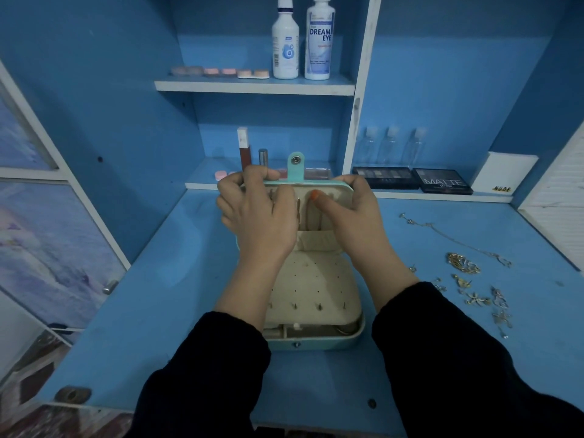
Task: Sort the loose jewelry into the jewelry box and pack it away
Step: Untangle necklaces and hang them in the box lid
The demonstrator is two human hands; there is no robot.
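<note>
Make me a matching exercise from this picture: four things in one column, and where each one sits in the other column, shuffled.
Things
1. jewelry box
2. loose jewelry
3. white bottles
4. eyeshadow palettes

Places
A. top shelf
B. desk, right of the box
C. low shelf on the right
D. middle of the desk, lid open

Pairs: 1-D, 2-B, 3-A, 4-C

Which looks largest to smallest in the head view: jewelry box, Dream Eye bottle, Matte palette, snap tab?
1. jewelry box
2. Dream Eye bottle
3. Matte palette, roughly alike with the bottle; differing distance leaves that pair unsure
4. snap tab
</note>
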